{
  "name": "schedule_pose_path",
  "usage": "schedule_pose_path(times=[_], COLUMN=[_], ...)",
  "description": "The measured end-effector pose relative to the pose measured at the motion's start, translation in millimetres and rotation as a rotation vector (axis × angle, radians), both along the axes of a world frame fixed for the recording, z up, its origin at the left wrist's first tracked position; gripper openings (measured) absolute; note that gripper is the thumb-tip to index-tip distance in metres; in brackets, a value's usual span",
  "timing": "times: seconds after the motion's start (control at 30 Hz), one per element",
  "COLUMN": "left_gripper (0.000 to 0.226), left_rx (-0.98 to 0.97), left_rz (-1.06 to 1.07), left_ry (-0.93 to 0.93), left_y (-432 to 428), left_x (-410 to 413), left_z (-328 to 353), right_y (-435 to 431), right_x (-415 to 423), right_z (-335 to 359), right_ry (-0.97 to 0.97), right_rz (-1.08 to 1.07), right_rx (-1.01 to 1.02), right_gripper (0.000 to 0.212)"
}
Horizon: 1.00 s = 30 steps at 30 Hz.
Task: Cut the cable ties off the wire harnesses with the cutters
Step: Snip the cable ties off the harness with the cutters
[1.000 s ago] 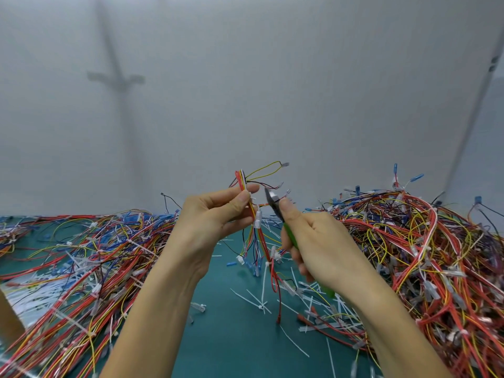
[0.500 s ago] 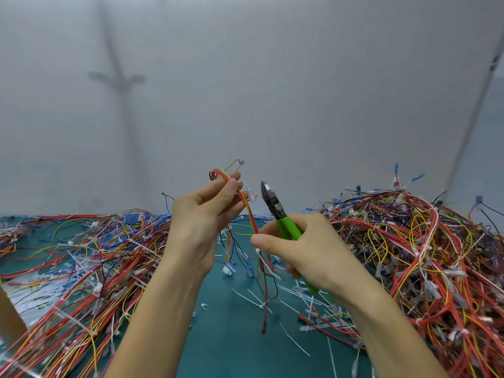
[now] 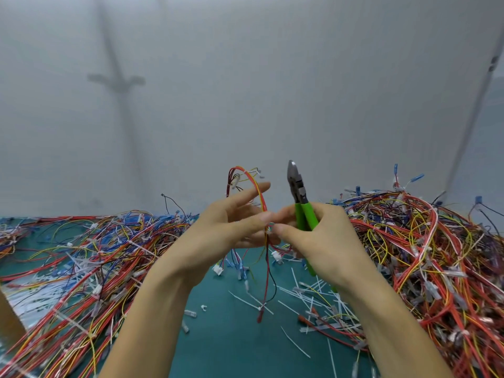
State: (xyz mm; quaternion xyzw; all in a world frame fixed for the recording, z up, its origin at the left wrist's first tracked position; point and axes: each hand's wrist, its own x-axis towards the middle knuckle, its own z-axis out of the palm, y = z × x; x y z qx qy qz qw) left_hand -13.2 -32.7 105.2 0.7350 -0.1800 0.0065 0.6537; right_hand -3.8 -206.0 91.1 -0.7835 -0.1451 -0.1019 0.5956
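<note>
Hands meet at the centre of the frame, above a green table (image 3: 226,345) strewn with cut ties (image 3: 313,296). My left hand (image 3: 223,233) pinches one wire harness (image 3: 267,266) between thumb and middle fingers, index finger straight and pointing up-right; blur softens the fingertips.

The harness runs almost vertically. It arcs over in a loop above the left fingers, passes through the pinch, then hangs down to a red tip near the table.

My right hand (image 3: 324,241) has its lower fingers curled round the green handles of the cutters (image 3: 299,192), while its thumb and index finger reach left to touch the harness at the same pinch point.

The cutters point straight up, blades together — nose just right of the harness and roughly parallel to it, above the fingers.

I judge the next cut needs that nose tipped left, across the strand. Any tie on it is too small to confirm.

A big heap of harnesses (image 3: 409,241) fills the right side.
</note>
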Motion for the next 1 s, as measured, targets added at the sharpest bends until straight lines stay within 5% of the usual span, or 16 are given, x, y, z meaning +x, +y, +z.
schedule_pose_path(times=[0.13,0.27,0.5,0.77,1.0], left_gripper=[0.063,0.066,0.068,0.074,0.071], left_rx=[-0.009,-0.091,-0.040,0.011,-0.124], left_rz=[-0.052,0.005,0.059,0.085,0.203], left_ry=[-0.022,-0.064,-0.173,-0.201,-0.183], left_y=[2,-1,-2,-8,-3], left_x=[2,4,4,7,10], left_z=[-3,-3,-1,-5,-5], right_y=[-1,-4,-10,-9,-6], right_x=[1,2,-2,-3,-7], right_z=[1,1,7,9,13], right_ry=[-0.021,-0.069,-0.155,-0.156,-0.089], right_rz=[-0.013,-0.106,-0.149,-0.180,-0.110], right_rx=[0.041,-0.004,-0.125,0.009,-0.040], right_gripper=[0.008,0.030,0.029,0.023,0.052])
